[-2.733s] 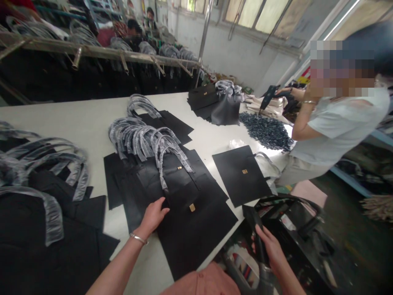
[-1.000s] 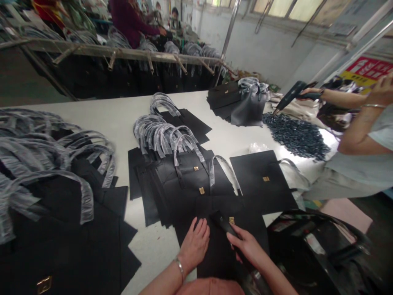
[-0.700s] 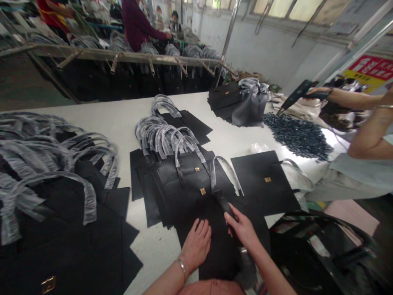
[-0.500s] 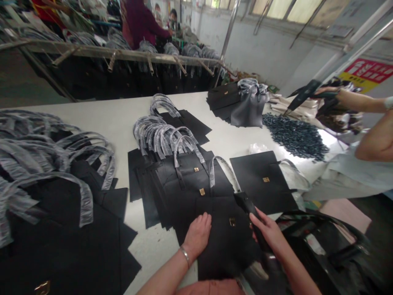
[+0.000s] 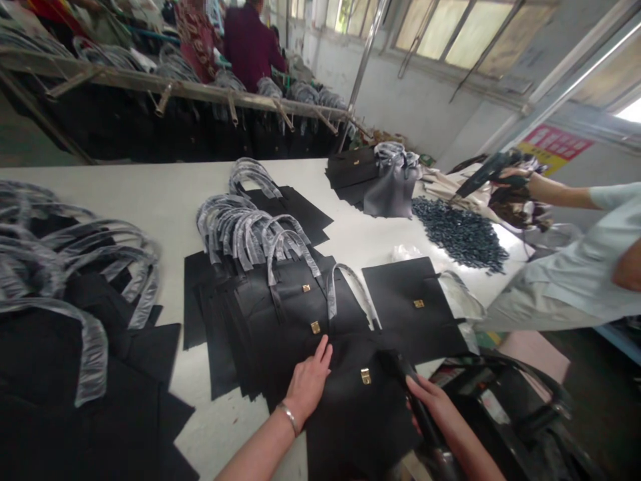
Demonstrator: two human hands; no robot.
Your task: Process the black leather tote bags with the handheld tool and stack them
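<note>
My left hand (image 5: 305, 381), a bangle at its wrist, rests with outstretched fingers on the left edge of the nearest black bag panel (image 5: 350, 407). That panel carries a small gold clasp (image 5: 366, 376). My right hand (image 5: 433, 404) is wrapped round a black wand-like tool (image 5: 415, 387) with a broad dark head. The head lies over the panel's upper right part, right of the clasp; whether it touches cannot be told. Beyond are overlapping black panels (image 5: 280, 300) with gold clasps and plastic-wrapped handles (image 5: 240, 227). Another panel (image 5: 410, 294) lies to the right.
More wrapped handles and panels (image 5: 130, 401) are piled at left on the white table (image 5: 225, 427). A co-worker's hand (image 5: 515, 177) holds a dark tool near a heap of small dark pieces (image 5: 461, 234). A black machine (image 5: 505, 414) stands at lower right; a metal rack (image 5: 200, 97) stands behind.
The tool's head has come down and nearer me, from the panel's top edge to beside its clasp. My left hand's fingers have stretched out further. The view has turned slightly right.
</note>
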